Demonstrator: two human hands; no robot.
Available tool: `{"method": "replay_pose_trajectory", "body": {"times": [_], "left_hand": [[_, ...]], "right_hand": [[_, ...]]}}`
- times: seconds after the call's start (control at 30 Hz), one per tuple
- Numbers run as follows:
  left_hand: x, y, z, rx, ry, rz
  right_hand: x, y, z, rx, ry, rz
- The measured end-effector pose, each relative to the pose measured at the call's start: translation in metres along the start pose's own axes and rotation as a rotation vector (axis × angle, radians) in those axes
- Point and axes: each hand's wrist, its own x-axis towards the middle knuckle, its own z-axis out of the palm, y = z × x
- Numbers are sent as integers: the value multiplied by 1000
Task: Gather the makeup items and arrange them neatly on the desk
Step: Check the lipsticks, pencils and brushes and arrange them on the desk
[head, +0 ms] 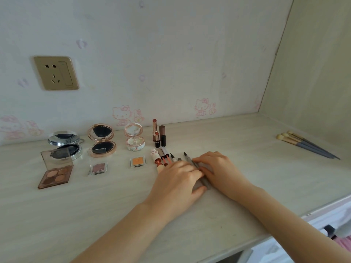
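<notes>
My left hand (178,179) and my right hand (218,168) meet on a grey pencil (206,182) lying on the desk (114,215), both pinching it. Left of it lie several lip and eye pencils (163,158) in a row, partly under my left hand. Two lipsticks (158,132) stand upright behind them. Three open compacts line the back: silver (64,143), rose-gold (102,141), white floral (133,137). In front lie a brown eyeshadow palette (56,172), a pink shadow pan (98,168) and an orange pan (137,161).
Several grey-handled makeup brushes (307,145) lie apart at the desk's far right near the side wall (313,73). A wall socket (56,73) sits on the back wall. The desk's front edge runs diagonally at lower right.
</notes>
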Motion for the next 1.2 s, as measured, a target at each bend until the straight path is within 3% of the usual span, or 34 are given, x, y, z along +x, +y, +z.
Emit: {"method": "replay_pose_trajectory", "body": {"times": [0.57,1.2], "left_hand": [[-2,-7,2,7,58,-90],[-3,-6,-5,8,58,-138]], "right_hand": [[-1,3,3,164,9,37],[-2,2,8,150,16,24]]}}
